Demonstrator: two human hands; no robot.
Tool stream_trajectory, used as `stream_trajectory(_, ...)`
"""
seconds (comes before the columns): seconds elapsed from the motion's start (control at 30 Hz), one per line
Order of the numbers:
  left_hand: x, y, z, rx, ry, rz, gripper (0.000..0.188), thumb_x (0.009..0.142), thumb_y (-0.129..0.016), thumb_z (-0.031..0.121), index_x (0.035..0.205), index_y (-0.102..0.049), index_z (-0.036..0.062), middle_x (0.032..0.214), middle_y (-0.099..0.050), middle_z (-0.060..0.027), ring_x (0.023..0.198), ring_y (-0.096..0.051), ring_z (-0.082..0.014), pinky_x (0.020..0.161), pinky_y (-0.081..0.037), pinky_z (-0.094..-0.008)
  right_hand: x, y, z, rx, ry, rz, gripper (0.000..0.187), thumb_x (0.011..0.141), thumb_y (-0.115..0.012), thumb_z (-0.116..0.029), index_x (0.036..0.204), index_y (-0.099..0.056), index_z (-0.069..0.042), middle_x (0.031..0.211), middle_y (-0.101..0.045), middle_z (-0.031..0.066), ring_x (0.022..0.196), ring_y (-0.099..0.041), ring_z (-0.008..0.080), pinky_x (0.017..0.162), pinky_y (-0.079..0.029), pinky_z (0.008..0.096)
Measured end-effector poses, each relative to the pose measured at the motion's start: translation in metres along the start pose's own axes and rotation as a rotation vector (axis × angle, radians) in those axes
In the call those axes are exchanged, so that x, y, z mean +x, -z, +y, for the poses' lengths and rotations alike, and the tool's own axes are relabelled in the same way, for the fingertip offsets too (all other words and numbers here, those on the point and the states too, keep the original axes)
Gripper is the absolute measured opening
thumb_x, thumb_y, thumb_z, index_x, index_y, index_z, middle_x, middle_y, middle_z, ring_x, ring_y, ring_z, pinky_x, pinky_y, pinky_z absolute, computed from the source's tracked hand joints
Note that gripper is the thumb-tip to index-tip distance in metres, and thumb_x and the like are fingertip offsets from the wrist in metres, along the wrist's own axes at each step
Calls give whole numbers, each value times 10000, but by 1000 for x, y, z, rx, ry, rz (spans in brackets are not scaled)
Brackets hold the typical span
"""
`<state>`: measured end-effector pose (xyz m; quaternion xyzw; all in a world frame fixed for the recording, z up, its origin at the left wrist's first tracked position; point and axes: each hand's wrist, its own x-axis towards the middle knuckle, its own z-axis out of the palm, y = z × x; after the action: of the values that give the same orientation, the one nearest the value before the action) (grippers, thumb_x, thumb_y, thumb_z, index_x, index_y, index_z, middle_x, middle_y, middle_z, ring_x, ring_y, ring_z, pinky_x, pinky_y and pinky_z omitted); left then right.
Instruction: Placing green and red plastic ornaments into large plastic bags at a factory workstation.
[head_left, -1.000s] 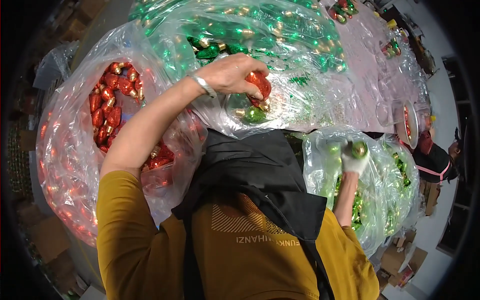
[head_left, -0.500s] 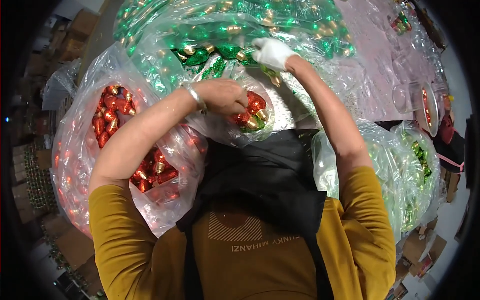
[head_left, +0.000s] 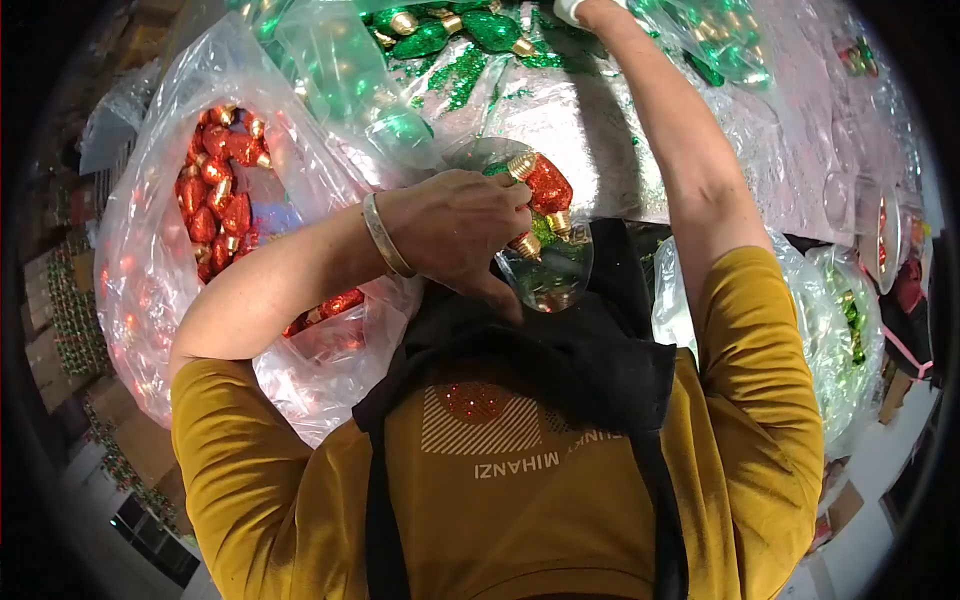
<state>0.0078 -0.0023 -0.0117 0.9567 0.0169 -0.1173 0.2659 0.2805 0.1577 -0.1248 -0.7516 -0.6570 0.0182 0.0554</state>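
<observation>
My bare left hand (head_left: 455,230), with a bracelet at its wrist, grips a clear plastic container (head_left: 548,275) close to my apron. The thumb lies outside its wall and the fingers reach over the side. Inside are glittery red bulb ornaments (head_left: 548,185) with gold screw caps, and some green ones (head_left: 545,228) under them. My right hand (head_left: 578,12), in a white glove, is at the top edge of the view beside green bulb ornaments. Its fingers are cut off from sight. Several dark green bulb ornaments (head_left: 495,32) lie on the table left of it.
A large clear bag of red bulb ornaments (head_left: 150,230) stands at my left. Bags with light green ornaments (head_left: 840,300) stand at my right. Green glitter (head_left: 460,82) is scattered over the plastic-covered table (head_left: 690,160). Clear plastic with green ornaments (head_left: 330,75) lies at the far left.
My right hand has moved farther away, to the top edge. My left hand has brought the container nearer my apron and tilted it. The plastic over the dark green ornaments has been drawn aside.
</observation>
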Motion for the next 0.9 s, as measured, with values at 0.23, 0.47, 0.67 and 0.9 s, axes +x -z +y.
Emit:
stream_trajectory(0.23, 3, -24, -35, 127, -28, 214, 265, 742, -661, 292, 784, -603, 37, 787, -579, -125, 778, -601, -301, 703, -477, -392, -158, 156, -22, 885, 127, 67, 424, 827, -583, -281, 1146, -547, -4, 1056, -633, 168, 922, -631, 280, 805, -512, 351)
stream_trajectory(0.47, 1, -3, -24, 137, 122, -45, 181, 755, -626, 201, 796, -624, 25, 790, -622, -154, 805, -619, -317, 704, -469, -428, -226, 161, -31, 1413, 267, -398, 584, 815, -659, -343, 1222, -511, 47, 1020, -647, 99, 859, -626, 164, 756, -501, 298)
stream_trajectory(0.67, -11, 1, -4, 136, 98, -40, 184, 780, -607, 191, 831, -622, 14, 775, -631, -164, 822, -623, -328, 713, -477, -441, -216, 150, -52, 753, 357, -393, 575, 811, -697, -358, 1202, -532, 30, 1028, -641, 141, 873, -611, 175, 781, -485, 305)
stream_trajectory(0.9, -9, -11, -2, 209, -12, 69, 154, 780, -586, 146, 883, -611, 34, 851, -640, -134, 840, -620, -317, 711, -484, -420, -178, 172, -71, 530, 478, -571, 461, 813, -686, -325, 1065, -596, 50, 817, -656, 155, 744, -618, 208, 694, -496, 354)
